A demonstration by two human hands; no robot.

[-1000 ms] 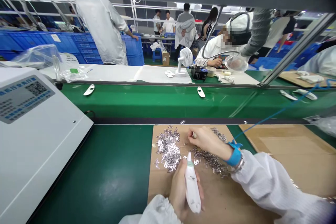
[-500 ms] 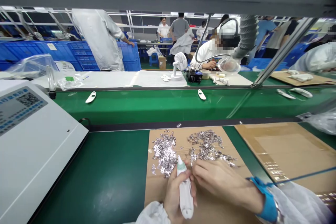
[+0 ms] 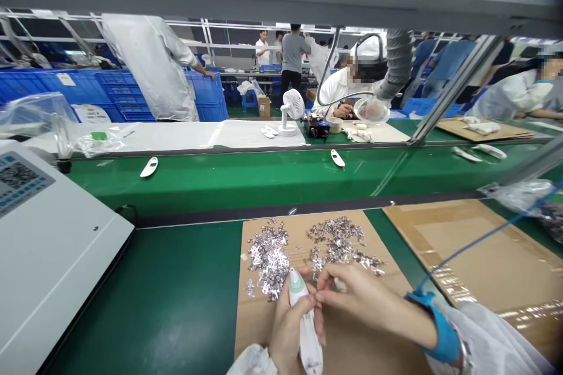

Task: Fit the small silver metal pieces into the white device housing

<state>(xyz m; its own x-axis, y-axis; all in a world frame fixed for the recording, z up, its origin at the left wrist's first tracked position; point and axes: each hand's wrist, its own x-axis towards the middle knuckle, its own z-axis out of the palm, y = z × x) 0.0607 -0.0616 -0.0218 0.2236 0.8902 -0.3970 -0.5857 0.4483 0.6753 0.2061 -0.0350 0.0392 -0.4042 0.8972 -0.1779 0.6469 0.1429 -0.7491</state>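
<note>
My left hand (image 3: 288,319) is closed around a white ear thermometer (image 3: 309,334) with a pale green collar and a narrow cone tip pointing away from me. At the thermometer's right edge is my right hand (image 3: 352,293), thumb and forefinger pinched together beside my left thumb. Whatever lies between those fingertips is too small to make out. Just beyond the hands, small shiny metal pieces lie in a left pile (image 3: 270,261) and a right pile (image 3: 338,240) on a cardboard sheet (image 3: 255,322). A blue wrist strap (image 3: 440,328) circles my right wrist.
A white machine (image 3: 61,263) stands at the left. Across the bench runs a green conveyor belt (image 3: 246,176) carrying white shells. Another cardboard sheet (image 3: 484,252) lies right. A blue cord (image 3: 488,234) stretches from my strap. A co-worker (image 3: 343,85) sits opposite, near a white fan (image 3: 290,111).
My right hand's fingertips have come from beside the metal pieces to the thermometer's side, near my left thumb. The cord has risen in view. The whole view has shifted slightly.
</note>
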